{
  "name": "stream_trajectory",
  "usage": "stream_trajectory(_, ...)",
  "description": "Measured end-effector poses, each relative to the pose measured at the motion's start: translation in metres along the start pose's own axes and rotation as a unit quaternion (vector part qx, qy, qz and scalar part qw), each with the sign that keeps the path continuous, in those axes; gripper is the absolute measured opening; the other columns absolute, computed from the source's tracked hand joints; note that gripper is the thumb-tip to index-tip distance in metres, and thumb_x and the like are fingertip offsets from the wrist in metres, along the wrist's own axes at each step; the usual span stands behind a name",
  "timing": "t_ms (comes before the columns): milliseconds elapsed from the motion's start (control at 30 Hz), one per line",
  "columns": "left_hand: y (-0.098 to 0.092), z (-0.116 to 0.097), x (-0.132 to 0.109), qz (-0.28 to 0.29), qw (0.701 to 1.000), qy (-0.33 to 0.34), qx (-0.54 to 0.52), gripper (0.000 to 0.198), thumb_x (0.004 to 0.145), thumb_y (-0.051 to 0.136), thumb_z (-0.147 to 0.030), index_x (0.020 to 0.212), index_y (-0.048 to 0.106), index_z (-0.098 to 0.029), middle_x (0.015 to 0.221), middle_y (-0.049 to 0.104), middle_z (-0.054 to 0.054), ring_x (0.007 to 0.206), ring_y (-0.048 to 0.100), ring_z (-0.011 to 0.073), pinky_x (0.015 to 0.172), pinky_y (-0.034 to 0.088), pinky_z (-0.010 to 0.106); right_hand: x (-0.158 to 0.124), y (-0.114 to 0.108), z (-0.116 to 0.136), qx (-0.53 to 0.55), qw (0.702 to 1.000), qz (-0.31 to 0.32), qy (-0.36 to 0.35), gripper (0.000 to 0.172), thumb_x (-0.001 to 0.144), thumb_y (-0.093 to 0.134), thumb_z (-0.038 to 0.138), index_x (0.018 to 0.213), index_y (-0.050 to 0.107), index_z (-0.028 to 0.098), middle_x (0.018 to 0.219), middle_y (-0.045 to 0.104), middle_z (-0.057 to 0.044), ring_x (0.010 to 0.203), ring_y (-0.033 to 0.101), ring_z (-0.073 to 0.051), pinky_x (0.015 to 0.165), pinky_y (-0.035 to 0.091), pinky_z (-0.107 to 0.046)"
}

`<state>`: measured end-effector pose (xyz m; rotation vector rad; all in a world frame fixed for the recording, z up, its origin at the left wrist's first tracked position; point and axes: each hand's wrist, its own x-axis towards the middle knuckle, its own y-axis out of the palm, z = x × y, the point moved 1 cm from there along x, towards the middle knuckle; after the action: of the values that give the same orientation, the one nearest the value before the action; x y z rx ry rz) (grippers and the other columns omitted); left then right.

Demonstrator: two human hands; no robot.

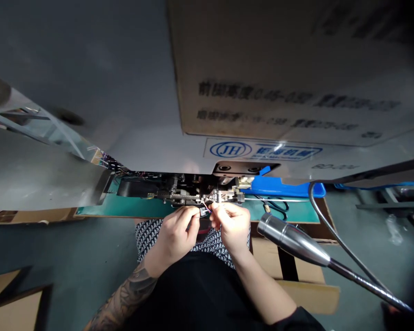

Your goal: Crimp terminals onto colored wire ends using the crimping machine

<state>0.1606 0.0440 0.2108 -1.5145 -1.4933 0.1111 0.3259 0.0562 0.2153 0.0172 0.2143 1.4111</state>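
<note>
Wires: thin coloured wires [205,208] are passing between the two grips, just under the machine's metal mechanism.
Left grip [174,234]: it is closed, with the fingertips pinching the thin coloured wires from the left.
Right grip [229,230]: it is closed too, pinching the same wires from the right, its fingertips almost touching the left grip's.
Mechanism: a steel mechanism [189,197] is sitting directly above both grips, nearly touching the wires.
Surface: a green mat [100,207] is lying beyond the grips.
Beyond the right grip: dark-handled scissors [278,208] are lying on the green mat, and a blue plastic piece [283,188] is sitting behind them.
Closer, right of the grip: a metal gooseneck lamp [291,239] is reaching in.
Overhead: a grey machine housing [262,92] is rising beyond the grips, carrying a blue "JH" label [262,149].
Below the grips: a patterned garment [152,236] is covering the person's lap.
</note>
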Motion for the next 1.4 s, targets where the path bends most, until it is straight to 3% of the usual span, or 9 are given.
stream_trajectory(467, 0.001, 0.002, -0.002, -0.009, 1.000, -0.011, 0.014, 0.014, 0.105, 0.057, -0.006, 0.104, 0.065, -0.018, 0.086, 0.076, 0.004, 0.079, 0.077, 0.0181, 0.077, 0.062, 0.029, 0.004, 0.004, -0.007, 0.009, 1.000, -0.011, 0.006, 0.031, 0.092, 0.080, 0.039, 0.069, 0.079, 0.018, 0.054, 0.068, 0.000, 0.040, 0.054, -0.009, 0.040, 0.043, -0.018)
stream_trajectory(633, 0.000, 0.002, -0.003, -0.014, 1.000, -0.006, 0.014, 0.015, 0.104, 0.059, -0.004, 0.105, 0.066, -0.017, 0.089, 0.077, 0.005, 0.083, 0.079, 0.0187, 0.081, 0.063, 0.030, 0.003, 0.004, -0.006, -0.015, 1.000, -0.011, 0.002, 0.038, 0.093, 0.079, 0.041, 0.063, 0.075, 0.018, 0.051, 0.065, 0.001, 0.040, 0.054, -0.009, 0.042, 0.045, -0.019)
stream_trajectory(1100, -0.006, 0.005, -0.001, -0.012, 0.999, 0.038, 0.037, 0.018, 0.102, 0.060, -0.001, 0.110, 0.067, -0.016, 0.097, 0.079, 0.009, 0.089, 0.079, 0.0211, 0.084, 0.064, 0.033, 0.001, 0.003, 0.000, -0.053, 0.998, -0.011, 0.009, 0.039, 0.092, 0.081, 0.046, 0.065, 0.077, 0.018, 0.052, 0.065, 0.000, 0.042, 0.054, -0.010, 0.043, 0.045, -0.021)
stream_trajectory(1233, -0.012, 0.004, 0.001, 0.012, 0.998, 0.056, 0.026, 0.017, 0.101, 0.061, -0.002, 0.108, 0.068, -0.016, 0.096, 0.079, 0.009, 0.086, 0.077, 0.0225, 0.081, 0.063, 0.035, 0.000, -0.003, 0.007, -0.081, 0.996, 0.028, 0.038, 0.033, 0.087, 0.085, 0.048, 0.079, 0.085, 0.016, 0.055, 0.069, -0.002, 0.043, 0.056, -0.012, 0.044, 0.046, -0.023)
stream_trajectory(1400, -0.016, 0.003, 0.004, 0.036, 0.999, 0.025, -0.019, 0.016, 0.102, 0.058, -0.005, 0.103, 0.066, -0.018, 0.090, 0.076, 0.006, 0.082, 0.075, 0.0208, 0.079, 0.062, 0.035, 0.000, -0.007, 0.012, -0.025, 0.996, 0.061, 0.052, 0.032, 0.088, 0.085, 0.046, 0.079, 0.083, 0.016, 0.058, 0.072, -0.004, 0.044, 0.061, -0.012, 0.042, 0.045, -0.020)
